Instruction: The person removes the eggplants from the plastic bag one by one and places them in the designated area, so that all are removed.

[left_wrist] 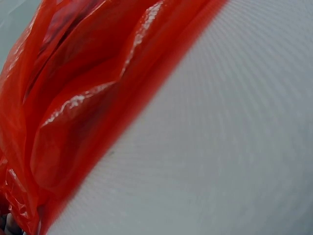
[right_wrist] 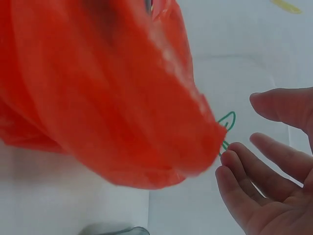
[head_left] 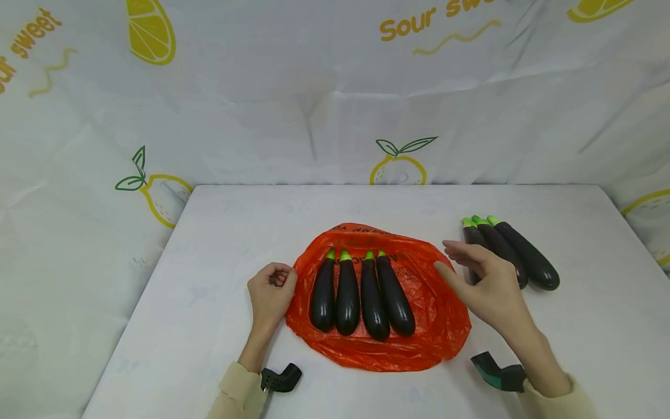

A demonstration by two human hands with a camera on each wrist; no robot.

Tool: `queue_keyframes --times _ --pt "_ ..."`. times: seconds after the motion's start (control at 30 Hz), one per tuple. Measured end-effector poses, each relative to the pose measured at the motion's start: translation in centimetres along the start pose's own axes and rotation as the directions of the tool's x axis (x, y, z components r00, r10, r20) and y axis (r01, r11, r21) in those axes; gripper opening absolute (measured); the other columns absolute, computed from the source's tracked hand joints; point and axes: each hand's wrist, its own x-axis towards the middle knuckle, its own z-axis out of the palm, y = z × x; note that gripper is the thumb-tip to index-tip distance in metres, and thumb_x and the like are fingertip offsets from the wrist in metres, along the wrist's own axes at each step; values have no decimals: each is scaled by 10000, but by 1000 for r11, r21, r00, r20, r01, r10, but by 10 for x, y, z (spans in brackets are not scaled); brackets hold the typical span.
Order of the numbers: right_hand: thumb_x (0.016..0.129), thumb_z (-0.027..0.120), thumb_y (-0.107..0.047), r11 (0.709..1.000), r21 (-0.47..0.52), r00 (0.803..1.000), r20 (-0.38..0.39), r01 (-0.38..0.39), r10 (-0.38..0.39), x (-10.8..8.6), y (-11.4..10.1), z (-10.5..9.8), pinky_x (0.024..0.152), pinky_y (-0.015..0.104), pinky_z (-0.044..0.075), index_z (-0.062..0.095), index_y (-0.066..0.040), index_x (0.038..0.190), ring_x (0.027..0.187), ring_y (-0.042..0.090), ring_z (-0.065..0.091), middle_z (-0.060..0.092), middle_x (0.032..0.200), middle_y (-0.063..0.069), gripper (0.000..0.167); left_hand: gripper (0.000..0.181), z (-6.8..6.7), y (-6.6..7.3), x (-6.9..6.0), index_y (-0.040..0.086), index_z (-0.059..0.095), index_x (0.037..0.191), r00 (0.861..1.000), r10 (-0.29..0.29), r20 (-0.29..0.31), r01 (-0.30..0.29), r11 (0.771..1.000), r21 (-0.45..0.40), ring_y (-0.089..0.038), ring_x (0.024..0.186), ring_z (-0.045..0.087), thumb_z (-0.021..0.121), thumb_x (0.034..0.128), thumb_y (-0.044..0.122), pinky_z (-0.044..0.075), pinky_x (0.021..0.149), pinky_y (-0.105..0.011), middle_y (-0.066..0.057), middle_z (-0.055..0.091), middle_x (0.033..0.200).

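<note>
A red plastic bag (head_left: 434, 314) lies spread on the table, its rim standing up around several dark eggplants (head_left: 348, 299) with green stem ends, placed side by side. At the bag's left rim, my left hand (head_left: 272, 291) has curled fingers and pinches the plastic. My right hand (head_left: 487, 285) hovers by the right rim, thumb and fingers apart, holding nothing. In the right wrist view the fingers (right_wrist: 266, 171) are clearly separate from the bag (right_wrist: 112, 98). The left wrist view shows mostly the bag's folds (left_wrist: 83, 98); the pinching fingers are largely out of sight there.
Three more eggplants (head_left: 528, 256) lie on the white table (head_left: 225, 233) at the right, partly behind my right hand. A white curtain with lemon prints (head_left: 262, 116) hangs behind the table. Black wrist mounts (head_left: 282, 378) sit on both wrists.
</note>
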Motion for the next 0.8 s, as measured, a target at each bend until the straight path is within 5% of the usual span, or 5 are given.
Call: queue_keyframes --times 0.1,0.2,0.8 --pt "840 815 -91 1000 -7 1000 24 -11 11 -1 -4 2 911 240 577 684 -19 1270 1027 348 697 737 1149 205 455 55 0 0 0 49 738 829 1000 -1 3 1 1000 -1 -99 636 520 696 861 62 482 613 -162 -97 644 692" --pt "849 811 -107 1000 -8 999 50 -21 21 -1 -8 4 911 471 574 685 -31 1275 1029 323 702 744 1141 177 451 54 0 0 0 51 740 834 1000 1 6 -1 1000 0 -102 641 522 698 864 64 482 617 -161 -96 645 694" --pt "844 807 -84 999 36 990 141 -32 26 -6 -16 24 877 520 588 691 5 1257 1027 349 720 746 1135 187 437 52 0 0 0 46 737 832 1000 12 2 -12 1000 6 -106 637 519 698 862 63 478 608 -162 -96 641 692"
